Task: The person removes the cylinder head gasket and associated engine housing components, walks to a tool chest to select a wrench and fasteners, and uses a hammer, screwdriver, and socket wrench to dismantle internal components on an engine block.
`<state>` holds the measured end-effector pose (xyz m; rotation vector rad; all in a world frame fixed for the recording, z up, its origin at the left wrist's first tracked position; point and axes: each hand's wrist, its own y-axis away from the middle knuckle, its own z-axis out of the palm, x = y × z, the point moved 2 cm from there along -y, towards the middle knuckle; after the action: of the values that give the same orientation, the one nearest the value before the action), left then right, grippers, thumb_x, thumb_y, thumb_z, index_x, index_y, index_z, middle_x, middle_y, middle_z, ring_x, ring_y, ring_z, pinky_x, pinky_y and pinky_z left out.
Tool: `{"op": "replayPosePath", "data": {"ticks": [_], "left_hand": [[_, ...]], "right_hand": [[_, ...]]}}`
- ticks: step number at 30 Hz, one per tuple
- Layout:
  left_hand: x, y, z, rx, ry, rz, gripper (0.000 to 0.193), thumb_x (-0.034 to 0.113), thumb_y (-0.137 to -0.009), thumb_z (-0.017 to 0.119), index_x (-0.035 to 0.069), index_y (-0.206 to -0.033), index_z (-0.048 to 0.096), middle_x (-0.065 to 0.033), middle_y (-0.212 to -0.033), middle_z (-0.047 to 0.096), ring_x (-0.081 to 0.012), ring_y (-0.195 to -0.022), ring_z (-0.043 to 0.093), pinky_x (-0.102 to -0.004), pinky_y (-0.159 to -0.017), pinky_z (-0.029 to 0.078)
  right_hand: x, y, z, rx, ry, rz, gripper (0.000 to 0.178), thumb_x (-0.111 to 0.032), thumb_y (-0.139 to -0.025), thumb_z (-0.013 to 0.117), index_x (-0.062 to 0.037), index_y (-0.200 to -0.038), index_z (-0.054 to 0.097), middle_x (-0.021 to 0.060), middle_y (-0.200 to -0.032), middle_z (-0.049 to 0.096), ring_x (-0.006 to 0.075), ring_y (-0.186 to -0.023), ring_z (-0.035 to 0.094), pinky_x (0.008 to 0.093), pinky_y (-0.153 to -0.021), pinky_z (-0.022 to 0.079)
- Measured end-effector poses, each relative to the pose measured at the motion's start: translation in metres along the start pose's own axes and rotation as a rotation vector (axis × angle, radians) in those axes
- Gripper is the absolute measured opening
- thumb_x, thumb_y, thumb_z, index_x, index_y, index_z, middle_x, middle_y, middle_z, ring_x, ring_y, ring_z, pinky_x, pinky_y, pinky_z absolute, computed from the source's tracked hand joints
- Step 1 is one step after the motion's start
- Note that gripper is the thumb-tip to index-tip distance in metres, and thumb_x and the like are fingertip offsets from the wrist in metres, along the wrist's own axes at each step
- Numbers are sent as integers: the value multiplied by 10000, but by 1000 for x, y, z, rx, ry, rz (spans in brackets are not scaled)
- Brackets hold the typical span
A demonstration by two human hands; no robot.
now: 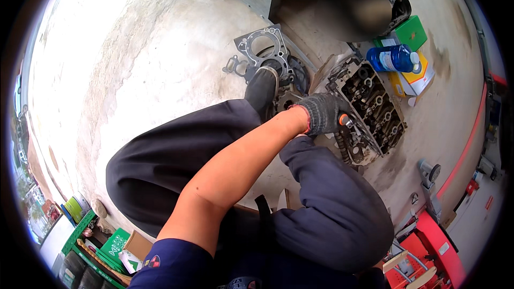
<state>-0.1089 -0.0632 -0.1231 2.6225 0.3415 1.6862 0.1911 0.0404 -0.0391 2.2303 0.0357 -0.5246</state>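
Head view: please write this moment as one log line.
left hand: gloved, at orange-tipped tool; right hand: unclear; beside: engine part; nearby: blue bottle

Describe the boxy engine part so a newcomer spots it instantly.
On the pale floor, right of the dark shoe, find the gloved left hand. Just right of that lies the grimy engine part. Unlike the flat grey gasket by the shoe, it is deep, its open face full of metal parts.

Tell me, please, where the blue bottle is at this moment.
In the head view, the blue bottle is at the upper right, just right of the engine cylinder head, next to the green box and the yellow-and-white box.
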Motion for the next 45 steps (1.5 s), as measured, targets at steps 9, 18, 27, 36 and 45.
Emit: {"op": "replayPosePath", "data": {"ticks": [9,18,27,36,45], "left_hand": [[0,8,-2,-100,-19,52,255,302,-862,573,145,-1029,687,-151,-974,685,-376,-915,649,-467,-817,515],[6,3,12,124,-78,-27,312,342,-818,604,129,-1039,662,-162,-958,684,-377,-893,661,-454,-774,530],[15,15,-3,397,39,-114,376,364,-765,665,97,-1030,656,-197,-885,681,-392,-855,674,-464,-760,538],[-26,24,6,359,-73,51,245,278,-820,573,82,-955,631,-211,-892,659,-429,-855,632,-502,-746,508],[-22,19,-18,533,66,-100,264,228,-807,630,97,-1036,634,-203,-943,669,-395,-899,654,-471,-784,514]], "right_hand": [[9,-3,17,-27,92,-85,278,-310,-866,667,-35,-876,636,117,-657,593,265,-564,602,375,-509,479],[-106,61,-66,199,-778,-747,207,-193,-897,635,-16,-818,561,78,-603,543,188,-431,511,325,-426,442],[-85,0,16,49,440,-621,501,-433,-855,673,-15,-1123,609,166,-909,690,270,-760,652,367,-703,518],[-12,9,8,15,109,191,229,-253,-879,676,-28,-881,631,54,-689,600,163,-509,555,319,-449,478],[-138,70,-37,-139,-717,-1174,275,-273,-951,613,-15,-878,555,63,-620,522,159,-450,480,310,-420,435]]}}
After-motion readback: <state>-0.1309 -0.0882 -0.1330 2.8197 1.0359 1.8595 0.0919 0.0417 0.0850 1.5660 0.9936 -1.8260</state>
